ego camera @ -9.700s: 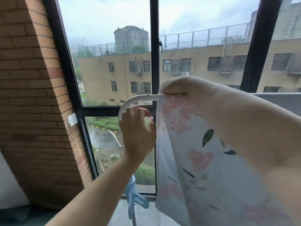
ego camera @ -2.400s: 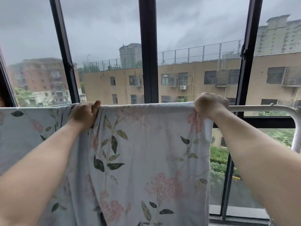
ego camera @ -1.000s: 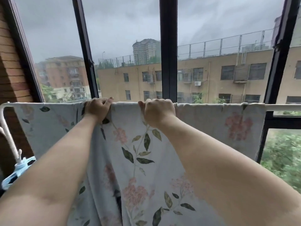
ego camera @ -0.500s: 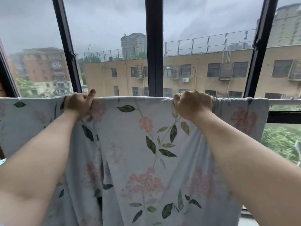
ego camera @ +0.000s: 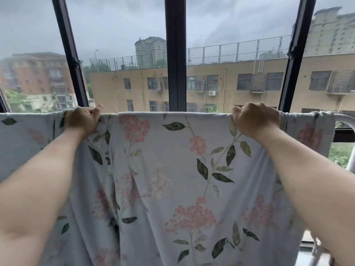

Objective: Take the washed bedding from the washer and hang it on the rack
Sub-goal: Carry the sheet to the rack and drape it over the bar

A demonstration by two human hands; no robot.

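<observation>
Bedding (ego camera: 169, 179), pale with pink blossoms and dark leaves, is draped over the top bar of the rack (ego camera: 345, 120) and hangs down in front of the window frame (ego camera: 175, 54). Toward the left end of the bar, the left hand (ego camera: 81, 120) is curled over the fold, cloth gathered under its fingers. A flat span of the bedding is stretched along the bar between the hands. Further right, the right hand (ego camera: 256, 120) is closed in a fist on the top edge. Right of that hand, a bunched strip of bedding is seen, then bare white bar. No legible writing or brand is visible.
</observation>
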